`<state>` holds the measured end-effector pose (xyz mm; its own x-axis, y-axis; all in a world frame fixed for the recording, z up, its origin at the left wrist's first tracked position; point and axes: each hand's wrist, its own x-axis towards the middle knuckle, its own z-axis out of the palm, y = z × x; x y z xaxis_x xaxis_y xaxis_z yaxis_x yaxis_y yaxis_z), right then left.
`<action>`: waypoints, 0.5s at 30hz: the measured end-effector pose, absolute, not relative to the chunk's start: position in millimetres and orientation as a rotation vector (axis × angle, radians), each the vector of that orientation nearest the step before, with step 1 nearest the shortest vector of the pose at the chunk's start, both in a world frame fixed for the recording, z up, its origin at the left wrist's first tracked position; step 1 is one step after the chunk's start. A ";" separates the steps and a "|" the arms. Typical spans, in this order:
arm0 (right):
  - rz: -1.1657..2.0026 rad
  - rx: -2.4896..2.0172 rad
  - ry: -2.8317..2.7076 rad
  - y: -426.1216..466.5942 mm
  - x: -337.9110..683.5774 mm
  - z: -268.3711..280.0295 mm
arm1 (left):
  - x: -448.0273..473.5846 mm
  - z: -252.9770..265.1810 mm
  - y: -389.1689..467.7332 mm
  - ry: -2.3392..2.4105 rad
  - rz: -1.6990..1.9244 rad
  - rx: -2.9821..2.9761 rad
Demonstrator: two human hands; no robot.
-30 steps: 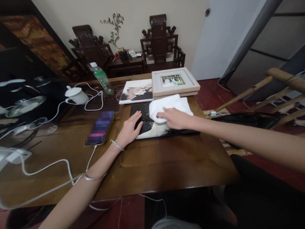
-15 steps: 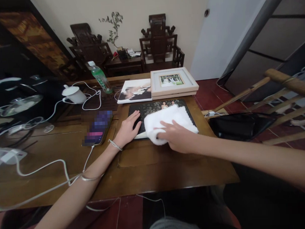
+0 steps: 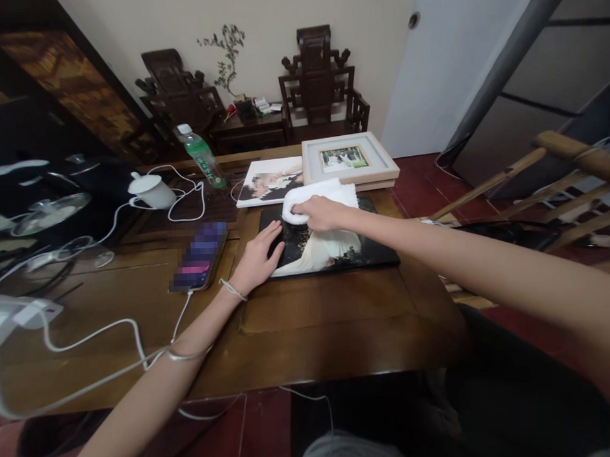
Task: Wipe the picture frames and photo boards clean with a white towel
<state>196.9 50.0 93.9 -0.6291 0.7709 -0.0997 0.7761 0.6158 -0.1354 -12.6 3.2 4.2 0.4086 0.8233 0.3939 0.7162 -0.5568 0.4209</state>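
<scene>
A dark photo panel [image 3: 380, 246] showing a pale gown lies flat on the wooden table [image 3: 309, 335]. My left hand [image 3: 260, 257] rests on the panel's left edge, fingers stretched out and flat. Bunched under my right hand [image 3: 324, 213] is a white towel [image 3: 328, 190], gripped at its near left part and pressed on the far part of the panel. The towel covers the top of the picture. Just behind it lie a white-edged photo print [image 3: 268, 180] and a light wooden picture frame [image 3: 350, 160] that stands on another frame-like piece.
Left of my left hand lies a phone [image 3: 200, 255] with a charging cable. Further back stand a green-labelled bottle [image 3: 204, 157] and a white lidded cup [image 3: 152, 190]. White cables [image 3: 113, 322] run across the table's left side. A wooden chair [image 3: 573, 179] stands at the right.
My right hand has moved the towel away from me, from the panel's near part to its far part, uncovering the gown. My left hand stays in place on the panel.
</scene>
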 end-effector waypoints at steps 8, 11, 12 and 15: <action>-0.281 1.288 2.779 -27.1 211.3 90.1 | -12.6 4.0 2.9 1.357 0.861 2.468; -0.265 1.145 2.825 -65.2 221.7 85.0 | -12.4 3.4 2.8 1.366 0.865 2.459; -0.268 1.100 2.837 -75.9 224.6 84.0 | -12.3 3.4 2.6 1.370 0.863 2.451; -0.322 1.019 2.817 -96.5 229.5 84.0 | -11.6 3.7 1.8 1.400 0.836 2.425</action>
<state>229.5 -96.5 84.0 -0.7639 0.6162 -0.1918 0.6436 0.7494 -0.1558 -11.6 1.8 3.7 0.3847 0.8480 0.3645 0.7233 -0.5223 0.4517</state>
